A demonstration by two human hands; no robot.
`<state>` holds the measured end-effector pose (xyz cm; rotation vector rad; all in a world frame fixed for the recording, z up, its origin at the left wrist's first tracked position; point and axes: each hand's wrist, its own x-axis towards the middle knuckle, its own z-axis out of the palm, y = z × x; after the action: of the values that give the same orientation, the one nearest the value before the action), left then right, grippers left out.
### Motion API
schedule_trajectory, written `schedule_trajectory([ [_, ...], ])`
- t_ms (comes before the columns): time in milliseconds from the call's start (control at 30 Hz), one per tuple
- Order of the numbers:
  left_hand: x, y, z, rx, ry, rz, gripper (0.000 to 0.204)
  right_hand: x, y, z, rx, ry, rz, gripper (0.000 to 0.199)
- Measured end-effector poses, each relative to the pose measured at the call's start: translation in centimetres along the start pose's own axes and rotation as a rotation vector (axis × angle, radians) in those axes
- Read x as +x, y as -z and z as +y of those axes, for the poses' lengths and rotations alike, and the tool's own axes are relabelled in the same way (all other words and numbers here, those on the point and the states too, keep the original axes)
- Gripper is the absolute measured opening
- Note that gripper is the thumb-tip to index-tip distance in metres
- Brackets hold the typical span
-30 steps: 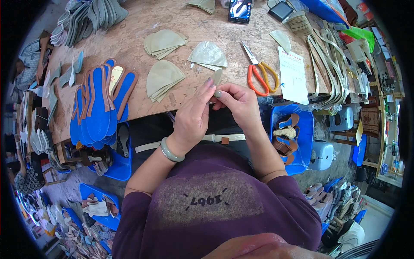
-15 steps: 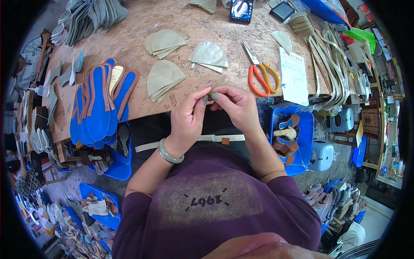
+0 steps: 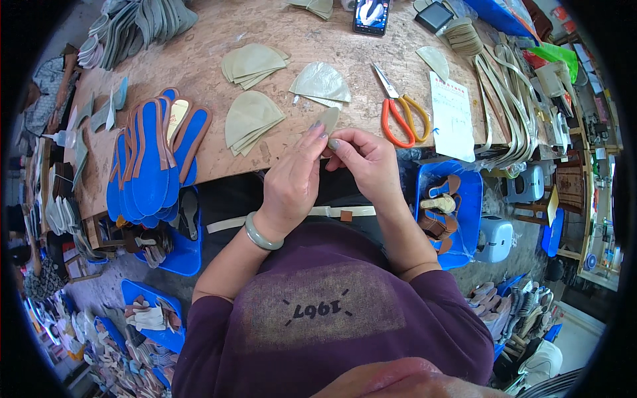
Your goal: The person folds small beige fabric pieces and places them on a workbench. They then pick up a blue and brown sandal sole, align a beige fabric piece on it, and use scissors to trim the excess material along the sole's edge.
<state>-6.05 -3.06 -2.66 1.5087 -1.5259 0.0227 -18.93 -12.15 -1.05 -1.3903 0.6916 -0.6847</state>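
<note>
A small pale beige piece (image 3: 329, 120), thin and rounded like a half-oval, stands nearly upright at the near edge of the wooden table (image 3: 199, 60). Only its upper part shows (the lower end is hidden behind fingertips), pinched between the left hand (image 3: 292, 182) and the right hand (image 3: 368, 162), just beside a stack of similar beige pieces (image 3: 251, 119).

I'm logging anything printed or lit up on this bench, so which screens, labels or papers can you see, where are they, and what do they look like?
Phone: far edge of the wooden table, dark rectangle, screen lit.
Paper sheet: right of the orange-handled scissors, white upright rectangle with small print.
Dark flat device: right of the phone, black; whether it has a screen is unclear.
</note>
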Motion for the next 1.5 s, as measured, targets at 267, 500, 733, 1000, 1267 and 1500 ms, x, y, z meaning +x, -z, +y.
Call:
schedule_trajectory([
  [267,0.0,0.0,0.1,-0.142,0.050,-0.001,0.029,0.0,0.2,0.0,0.092,-0.011,-0.014,0.014],
  [500,-0.1,0.1,0.6,-0.910,0.540,-0.001,0.022,-0.1,-0.4,0.6,-0.148,0.161,0.007,0.010],
  [733,0.0,1.0,-0.1,-0.885,0.662,-0.072,0.021,-0.1,-0.3,0.5,-0.342,0.196,-0.056,0.009],
  [1000,-0.4,-0.2,-0.9,-1.155,0.850,0.045,0.024,0.3,0.7,2.1,0.175,-0.059,-0.151,0.009],
  [1267,-0.6,0.1,-1.0,-0.891,0.737,-0.125,0.028,0.5,1.4,2.1,-0.029,0.155,-0.251,0.008],
  [1500,-0.7,-0.2,-0.2,-0.188,0.241,-0.113,0.024,0.6,1.4,1.1,-0.216,0.001,-0.215,0.015],
])
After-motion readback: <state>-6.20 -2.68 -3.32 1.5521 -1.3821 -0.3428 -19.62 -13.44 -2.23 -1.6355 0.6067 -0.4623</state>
